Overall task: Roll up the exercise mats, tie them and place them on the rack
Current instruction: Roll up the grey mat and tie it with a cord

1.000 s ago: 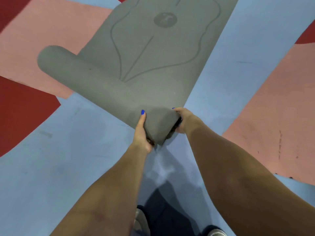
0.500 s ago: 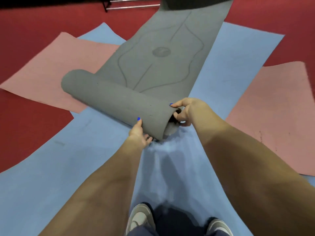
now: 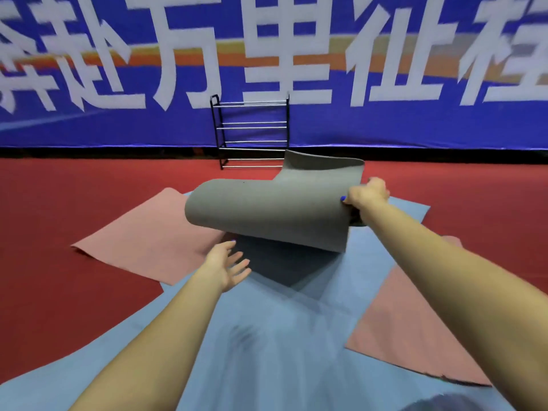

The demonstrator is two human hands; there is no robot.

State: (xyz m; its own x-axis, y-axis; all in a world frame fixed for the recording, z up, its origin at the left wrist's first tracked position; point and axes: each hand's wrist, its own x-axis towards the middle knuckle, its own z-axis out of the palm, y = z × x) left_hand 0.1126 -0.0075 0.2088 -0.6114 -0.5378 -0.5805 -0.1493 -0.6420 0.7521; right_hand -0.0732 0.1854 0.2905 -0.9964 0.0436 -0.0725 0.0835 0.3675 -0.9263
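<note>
A grey exercise mat (image 3: 267,213), loosely rolled, hangs in the air above the floor mats. My right hand (image 3: 367,193) grips its right end, and a loose flap of the mat curls up behind the roll. My left hand (image 3: 226,265) is open, palm up, below and to the left of the roll, apart from it. A blue mat (image 3: 267,336) lies flat under me. A pink mat (image 3: 148,241) lies flat to the left and another pink mat (image 3: 409,330) to the right. The black rack (image 3: 252,130) with silver rails stands by the far wall.
The floor (image 3: 59,203) is red around the mats. A blue banner (image 3: 385,120) with large white characters covers the wall behind the rack. The rack's shelves hold nothing that I can see.
The view swung up from the floor to the wall. My right hand lifted the grey roll off the floor. My left hand let go of the roll and now hangs open below it.
</note>
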